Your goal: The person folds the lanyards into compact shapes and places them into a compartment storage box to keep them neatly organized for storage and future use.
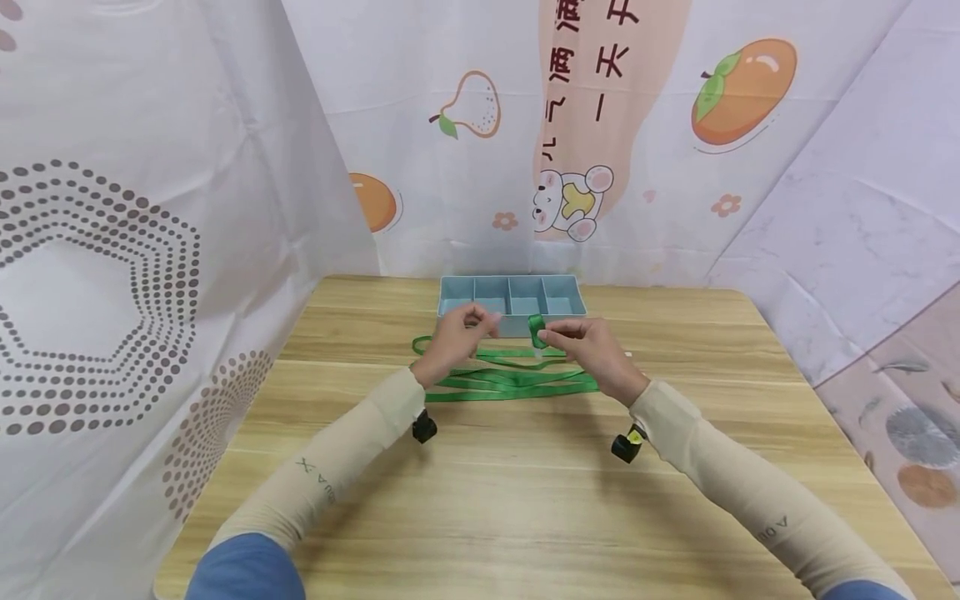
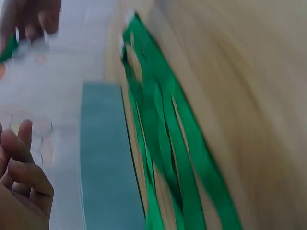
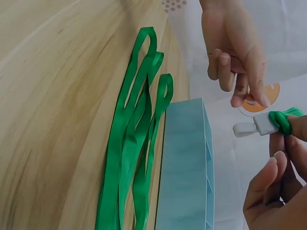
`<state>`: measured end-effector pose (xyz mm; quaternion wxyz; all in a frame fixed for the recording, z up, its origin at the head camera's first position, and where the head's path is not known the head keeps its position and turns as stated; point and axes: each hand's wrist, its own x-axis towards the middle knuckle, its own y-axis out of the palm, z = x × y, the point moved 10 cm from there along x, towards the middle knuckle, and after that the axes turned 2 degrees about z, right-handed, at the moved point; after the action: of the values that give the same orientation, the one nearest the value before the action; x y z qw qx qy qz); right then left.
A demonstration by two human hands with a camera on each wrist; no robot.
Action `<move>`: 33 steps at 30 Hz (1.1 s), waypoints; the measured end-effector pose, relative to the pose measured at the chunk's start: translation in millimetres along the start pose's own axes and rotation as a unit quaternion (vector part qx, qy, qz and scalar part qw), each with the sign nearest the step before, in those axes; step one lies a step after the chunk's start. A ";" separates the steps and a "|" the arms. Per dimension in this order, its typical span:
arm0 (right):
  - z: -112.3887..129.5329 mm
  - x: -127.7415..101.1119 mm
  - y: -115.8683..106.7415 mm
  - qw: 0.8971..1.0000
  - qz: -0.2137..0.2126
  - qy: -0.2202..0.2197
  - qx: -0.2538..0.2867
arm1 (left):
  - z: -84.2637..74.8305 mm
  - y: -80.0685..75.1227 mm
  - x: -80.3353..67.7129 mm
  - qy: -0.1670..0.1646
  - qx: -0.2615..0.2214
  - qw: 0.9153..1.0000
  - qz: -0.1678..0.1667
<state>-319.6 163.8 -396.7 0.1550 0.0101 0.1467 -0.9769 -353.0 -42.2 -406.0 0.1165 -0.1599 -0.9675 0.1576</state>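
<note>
Between thumb and fingertips, my right hand point(image 1: 596, 354) pinches a green lanyard point(image 1: 536, 330), folded into a small bundle above the table. In the right wrist view, a white plastic clip point(image 3: 264, 124) with a loop sticks out of the bundle's end. My left hand point(image 1: 453, 340) hovers to the left of it, fingers loosely bent and holding nothing; the right wrist view shows a gap between its fingertips and the clip. Below both hands, several green lanyards point(image 1: 517, 382) lie stretched sideways across the wooden table.
A blue-grey box point(image 1: 510, 325) with a row of open compartments stands behind the lanyards, near the table's back edge. The wooden table point(image 1: 510, 500) spreads out in front. Printed white cloth point(image 1: 637, 208) hangs behind it and at both sides.
</note>
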 end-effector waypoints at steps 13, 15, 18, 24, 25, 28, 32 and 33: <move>-6.3 -4.3 -7.6 1.000 -0.015 -0.009 -0.006 | 51.2 -73.5 9.4 -0.058 0.055 0.993 -0.088; -6.4 -4.4 -8.3 1.000 -0.017 -0.015 -0.007 | 58.8 -79.9 10.0 -0.072 0.066 0.990 -0.100; -6.5 -4.4 -8.7 0.999 -0.019 -0.025 -0.013 | 68.1 -86.9 11.1 -0.090 0.091 0.985 -0.112; -7.9 -5.1 -9.4 0.999 -0.020 -0.033 -0.022 | 82.2 -90.4 12.6 -0.122 0.102 0.981 -0.111; -8.6 -5.0 -9.5 0.999 -0.021 -0.032 -0.023 | 84.6 -90.0 12.9 -0.128 0.099 0.981 -0.109; -9.6 -5.6 -9.2 0.999 -0.020 -0.030 -0.025 | 90.7 -89.4 12.8 -0.144 0.093 0.980 -0.104; -11.9 -6.4 -9.3 0.999 -0.020 -0.029 -0.022 | 100.9 -88.9 13.9 -0.167 0.071 0.979 -0.095; -12.4 -6.8 -9.6 0.999 -0.019 -0.028 -0.022 | 103.2 -88.5 14.7 -0.172 0.064 0.979 -0.092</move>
<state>-316.3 178.1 -405.5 0.1403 -0.0233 0.1635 -0.9762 -419.2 -144.3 -468.4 -0.0274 -0.0331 -0.9715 0.2329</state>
